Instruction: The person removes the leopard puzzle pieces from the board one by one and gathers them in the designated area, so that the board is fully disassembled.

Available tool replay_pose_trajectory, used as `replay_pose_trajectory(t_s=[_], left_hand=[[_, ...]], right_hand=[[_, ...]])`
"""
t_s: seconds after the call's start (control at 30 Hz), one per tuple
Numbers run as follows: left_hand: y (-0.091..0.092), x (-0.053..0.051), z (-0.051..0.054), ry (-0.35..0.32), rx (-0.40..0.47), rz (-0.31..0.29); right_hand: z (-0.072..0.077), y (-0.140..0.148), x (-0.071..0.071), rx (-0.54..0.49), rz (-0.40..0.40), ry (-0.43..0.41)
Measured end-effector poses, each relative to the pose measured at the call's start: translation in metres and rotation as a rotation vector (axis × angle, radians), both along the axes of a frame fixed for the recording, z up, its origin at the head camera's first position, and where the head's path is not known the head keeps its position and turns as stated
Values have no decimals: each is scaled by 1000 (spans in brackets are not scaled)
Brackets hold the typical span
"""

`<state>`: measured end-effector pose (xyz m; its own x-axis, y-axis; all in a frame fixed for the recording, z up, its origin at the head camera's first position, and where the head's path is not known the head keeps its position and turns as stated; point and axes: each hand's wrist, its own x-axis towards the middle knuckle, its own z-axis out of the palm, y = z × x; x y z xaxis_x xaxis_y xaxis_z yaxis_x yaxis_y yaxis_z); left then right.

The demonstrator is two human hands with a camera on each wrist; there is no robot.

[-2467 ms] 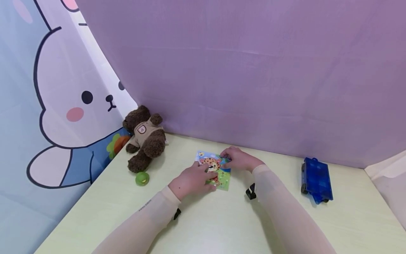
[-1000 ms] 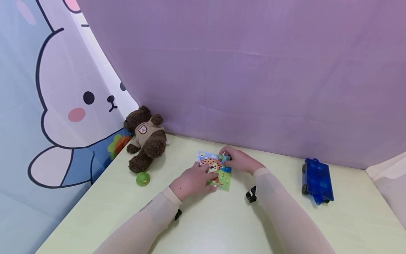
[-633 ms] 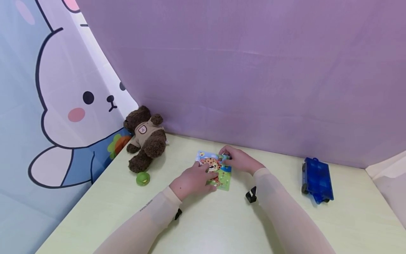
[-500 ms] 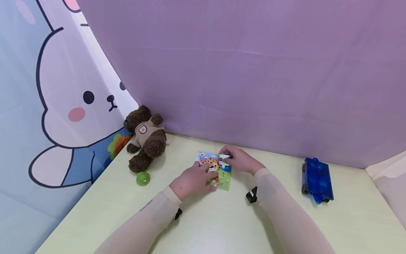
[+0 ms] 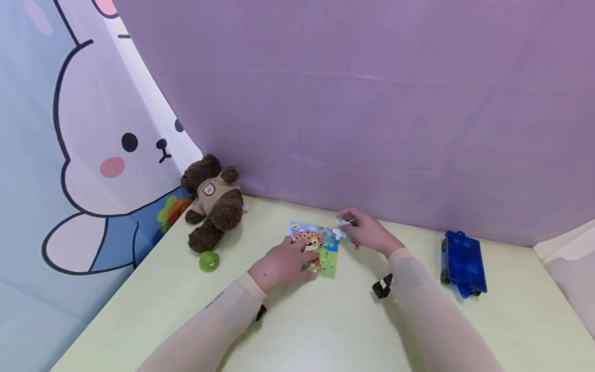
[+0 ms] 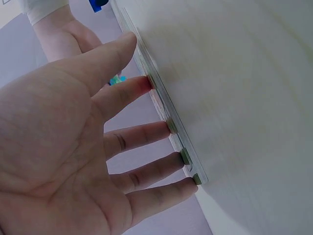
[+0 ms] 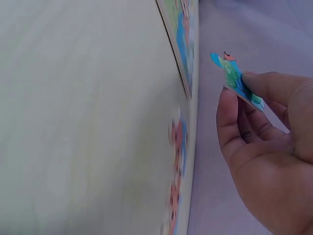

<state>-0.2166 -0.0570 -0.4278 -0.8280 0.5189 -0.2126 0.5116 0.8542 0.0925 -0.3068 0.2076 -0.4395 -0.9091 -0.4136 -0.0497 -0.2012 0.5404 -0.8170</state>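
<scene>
A jigsaw puzzle board (image 5: 328, 264) with a spotted leopard on blue and green lies flat on the table. My left hand (image 5: 281, 263) rests on its left part with fingers spread; the left wrist view shows the fingertips (image 6: 185, 157) touching the board. My right hand (image 5: 367, 232) is raised over the upper right of the board. Between thumb and fingers it pinches a green and blue puzzle piece (image 7: 234, 78), held clear of the board. Loose spotted pieces (image 7: 176, 154) lie on the table below that hand, blurred. A pale patch shows at the board's upper right corner.
A brown teddy bear (image 5: 218, 201) leans in the back left corner, with a small green toy (image 5: 209, 261) in front of it. A blue toy wagon (image 5: 465, 263) stands at the right. The purple curtain (image 5: 353, 113) borders the table's back edge.
My right hand has lifted the puzzle piece away from the board's upper right and moved right and slightly back. A loose piece under that hand is now uncovered. My left hand stays put.
</scene>
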Motion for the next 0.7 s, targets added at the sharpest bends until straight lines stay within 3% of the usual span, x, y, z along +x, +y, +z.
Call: replay_pose_trajectory(t_s=[0.2, 0.37, 0.7], left_hand=[[0, -1, -2, 7, 0, -4], [-1, -1, -3, 10, -3, 0], [0, -1, -2, 19, -14, -6]], right_hand=[[3, 31, 3, 16, -46, -7], [6, 58, 5, 7, -78, -61], [10, 109, 11, 10, -64, -124]])
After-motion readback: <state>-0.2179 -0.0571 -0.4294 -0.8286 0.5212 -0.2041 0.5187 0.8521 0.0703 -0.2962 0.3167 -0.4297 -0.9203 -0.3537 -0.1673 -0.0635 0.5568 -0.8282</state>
